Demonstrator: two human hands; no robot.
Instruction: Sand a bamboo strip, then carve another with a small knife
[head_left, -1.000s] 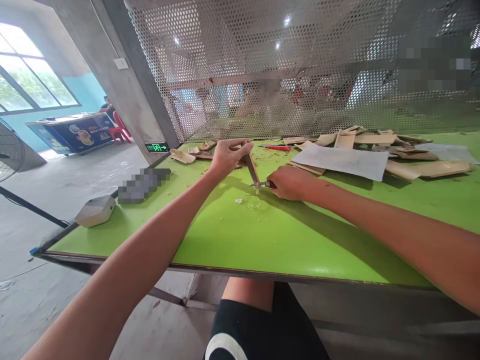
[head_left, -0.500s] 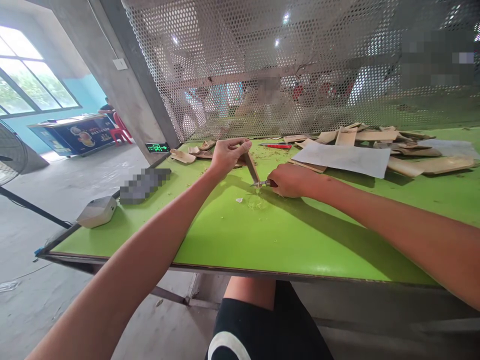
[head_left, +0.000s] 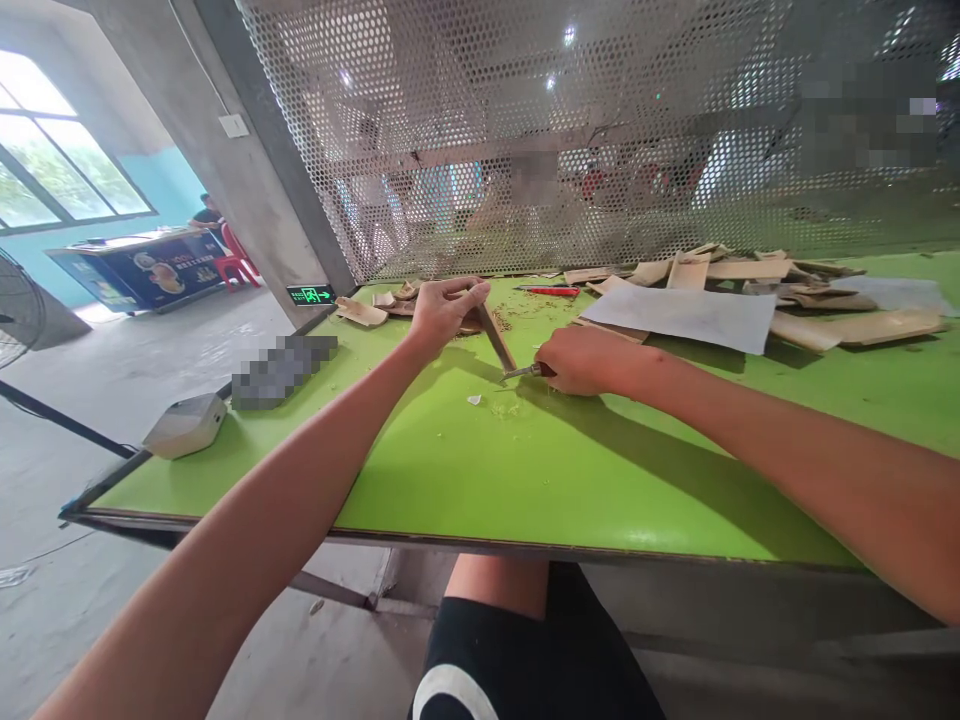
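My left hand [head_left: 445, 312] is closed on the upper end of a narrow brown strip [head_left: 496, 340], which looks like bamboo or wood and slants down to the right above the green table [head_left: 450, 480]. In my right hand [head_left: 574, 360] is a small carving knife [head_left: 523, 373] with a dark handle, its thin blade pointing left at the strip's lower end. The blade tip lies at or right by that end; contact is hard to make out. Fine pale shavings [head_left: 510, 408] and a small white chip [head_left: 474, 400] lie on the table below.
Pieces of bamboo sheath or wood [head_left: 690, 270] and a white paper sheet [head_left: 679, 312] lie at the back right. A red-handled tool [head_left: 551, 290] sits behind my hands. More pieces [head_left: 361, 311] are at back left, near a white box [head_left: 184, 427]. A perforated metal screen [head_left: 480, 130] stands behind.
The knife blade has tilted so its tip points slightly further down at the strip's end. Both hands keep their holds, and the whole view has shifted a little.
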